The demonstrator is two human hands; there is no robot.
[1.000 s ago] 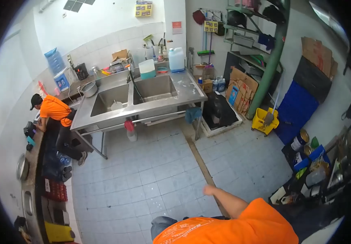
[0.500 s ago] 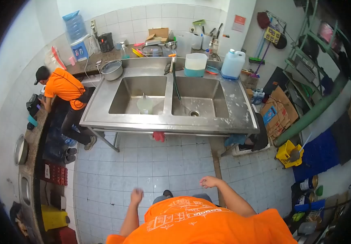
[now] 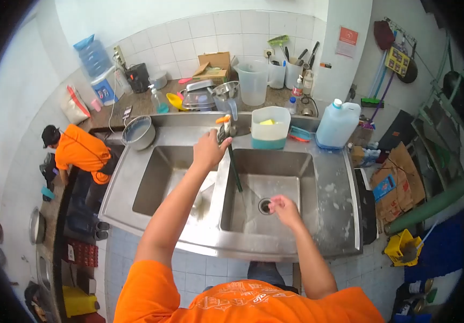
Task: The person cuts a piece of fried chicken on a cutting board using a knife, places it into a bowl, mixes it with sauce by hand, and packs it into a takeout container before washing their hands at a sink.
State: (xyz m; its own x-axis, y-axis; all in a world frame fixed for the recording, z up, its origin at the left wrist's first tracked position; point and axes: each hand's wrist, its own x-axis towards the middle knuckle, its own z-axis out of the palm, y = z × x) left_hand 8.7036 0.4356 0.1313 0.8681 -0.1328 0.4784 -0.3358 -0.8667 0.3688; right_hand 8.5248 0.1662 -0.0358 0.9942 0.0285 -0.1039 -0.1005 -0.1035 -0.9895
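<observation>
At the back of the steel sink, my left hand (image 3: 209, 152) reaches to the faucet (image 3: 225, 129), fingers around its lower part. A dark green hose (image 3: 235, 171) hangs from the faucet into the right basin (image 3: 253, 218). Over that basin, beside the drain (image 3: 264, 206), my right hand (image 3: 284, 210) hovers with its fingers curled; whether it holds anything is too blurred to tell. A pale object (image 3: 197, 202) lies in the left basin (image 3: 159, 183), partly hidden by my left forearm.
Behind the basins stand a container of teal liquid (image 3: 270, 128), a blue jug (image 3: 337, 125) and a metal pot (image 3: 139, 133). A person in orange (image 3: 81, 149) leans at the left counter (image 3: 49, 253). A yellow bucket (image 3: 402, 247) is at the right.
I have moved up to the sink. My left hand has risen from my side to the faucet, and my right hand has come over the right basin.
</observation>
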